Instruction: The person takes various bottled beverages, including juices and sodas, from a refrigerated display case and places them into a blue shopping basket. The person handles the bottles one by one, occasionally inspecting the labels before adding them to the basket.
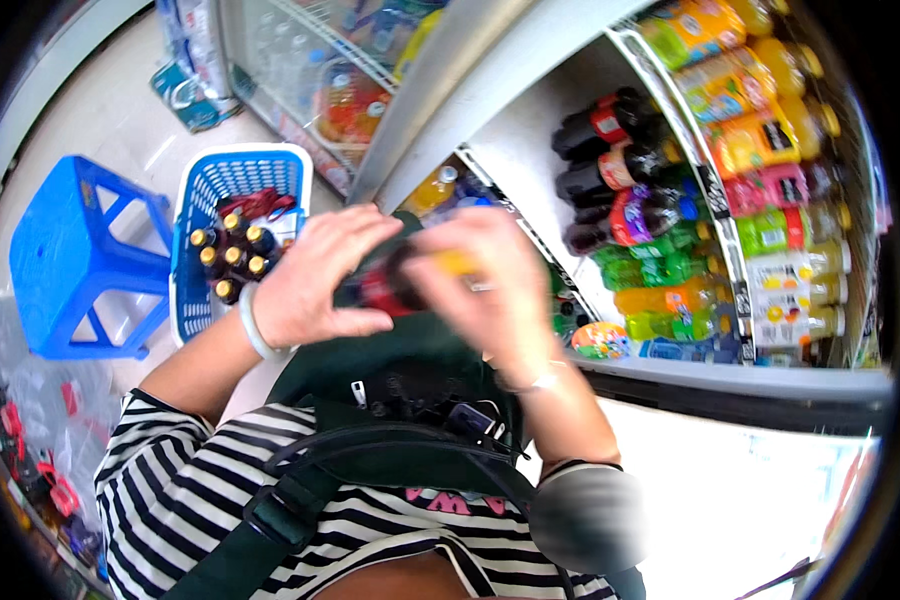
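A dark bottle (388, 284) with a red label and a yellow cap is between my hands, smeared by motion. My right hand (495, 275) wraps round its neck end, close to the cap; the fingers are blurred. On the bottle's other side is my left hand (315, 280), thumb and fingers stretched apart. Whether the left palm touches the bottle is hard to tell. Beyond my left wrist stands a blue and white basket (182, 300). Several dark bottles with gold caps (235, 256) stand upright in it, beside a dark red bundle (262, 204).
A blue plastic stool (65, 255) stands left of the basket. On the right, a fridge shelf (725, 215) carries rows of drink bottles (660, 215) lying with caps outward. The glass door (305, 60) is at the top. Plastic-wrapped packs (60, 400) lie at lower left.
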